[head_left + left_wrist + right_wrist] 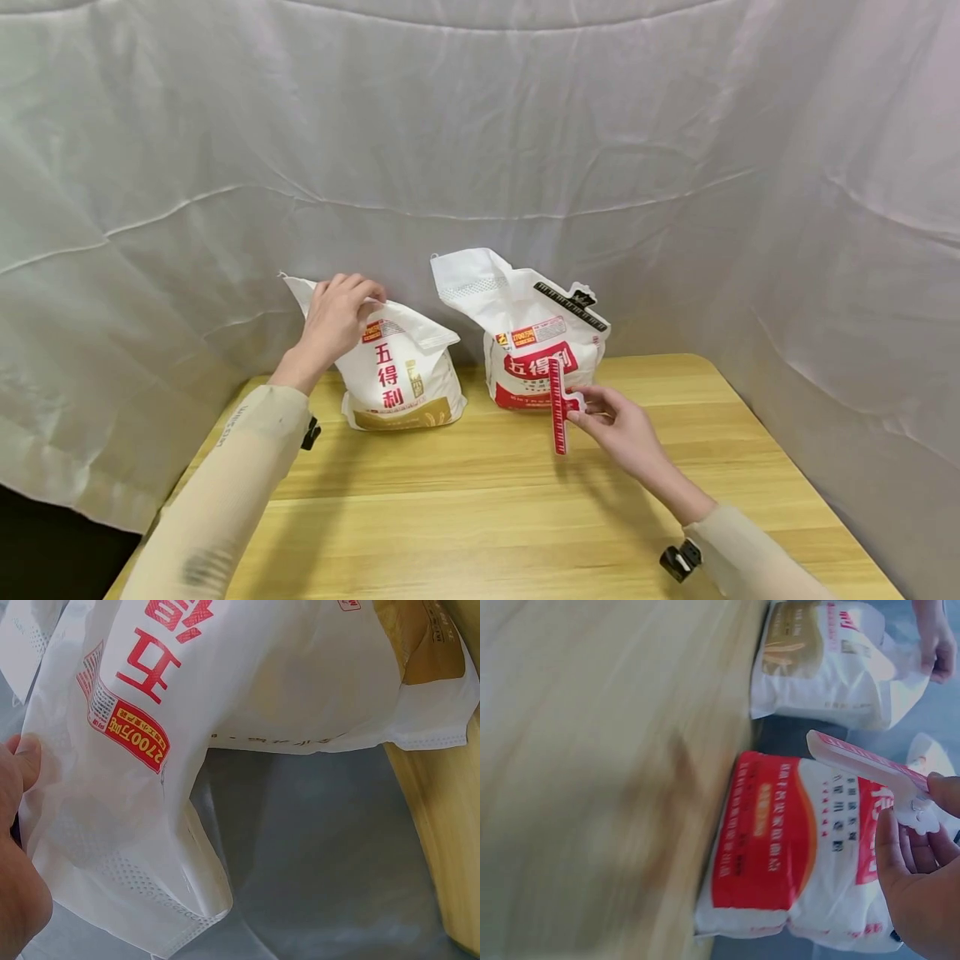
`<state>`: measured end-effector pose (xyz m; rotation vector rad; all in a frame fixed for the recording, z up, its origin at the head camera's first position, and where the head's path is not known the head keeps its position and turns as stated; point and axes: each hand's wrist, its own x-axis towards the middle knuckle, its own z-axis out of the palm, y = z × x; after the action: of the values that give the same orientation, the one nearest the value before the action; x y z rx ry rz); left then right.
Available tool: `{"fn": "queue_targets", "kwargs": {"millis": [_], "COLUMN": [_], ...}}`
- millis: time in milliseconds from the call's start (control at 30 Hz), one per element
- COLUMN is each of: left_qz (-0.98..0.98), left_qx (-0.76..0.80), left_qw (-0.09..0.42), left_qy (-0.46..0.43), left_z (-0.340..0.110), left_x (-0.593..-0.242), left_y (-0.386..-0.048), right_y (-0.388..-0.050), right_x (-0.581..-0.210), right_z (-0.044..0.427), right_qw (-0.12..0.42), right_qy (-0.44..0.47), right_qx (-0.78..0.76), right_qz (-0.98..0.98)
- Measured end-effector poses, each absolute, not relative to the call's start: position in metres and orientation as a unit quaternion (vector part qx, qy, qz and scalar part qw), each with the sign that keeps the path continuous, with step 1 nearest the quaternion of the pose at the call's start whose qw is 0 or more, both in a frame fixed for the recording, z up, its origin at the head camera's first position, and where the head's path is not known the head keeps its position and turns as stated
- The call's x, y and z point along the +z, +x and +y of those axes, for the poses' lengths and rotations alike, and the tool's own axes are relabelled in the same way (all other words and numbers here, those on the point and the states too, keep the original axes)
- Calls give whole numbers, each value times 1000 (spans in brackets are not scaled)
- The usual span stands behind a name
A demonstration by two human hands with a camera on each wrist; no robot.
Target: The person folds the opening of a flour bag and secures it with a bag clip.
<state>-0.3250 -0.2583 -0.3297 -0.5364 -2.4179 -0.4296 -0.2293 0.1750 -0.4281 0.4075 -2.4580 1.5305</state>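
At the table's back left stands a white flour bag [397, 375] with red lettering and a gold band. My left hand [341, 317] pinches its folded top edge; in the left wrist view the thumb [28, 757] presses on the white bag material [97, 817]. My right hand [618, 425] holds a red bag clip [557, 408] by its handle, with the long bar upright in front of a second flour bag [540, 367]. That bag has red print, and a black bag clip [572, 306] grips the right part of its top. In the right wrist view, fingers and thumb pinch the red clip's pale handle [915, 812].
Both bags stand near the back edge of a wooden table [450, 517], close to a grey curtain [480, 125] that hangs behind and along the sides. The second bag's loose top flap [468, 283] leans left toward the first bag.
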Motion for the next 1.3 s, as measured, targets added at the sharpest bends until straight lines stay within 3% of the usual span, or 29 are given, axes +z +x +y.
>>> {"fn": "queue_targets", "kwargs": {"millis": [1300], "left_qz": [-914], "left_qx": [-171], "left_qw": [309], "left_qy": [-198], "left_z": [-260], "left_x": [-332], "left_y": [-327], "right_y": [-270], "right_x": [-365], "right_z": [91], "right_qw": [130], "right_qy": [244], "right_qx": [493], "right_qz": [-825]}}
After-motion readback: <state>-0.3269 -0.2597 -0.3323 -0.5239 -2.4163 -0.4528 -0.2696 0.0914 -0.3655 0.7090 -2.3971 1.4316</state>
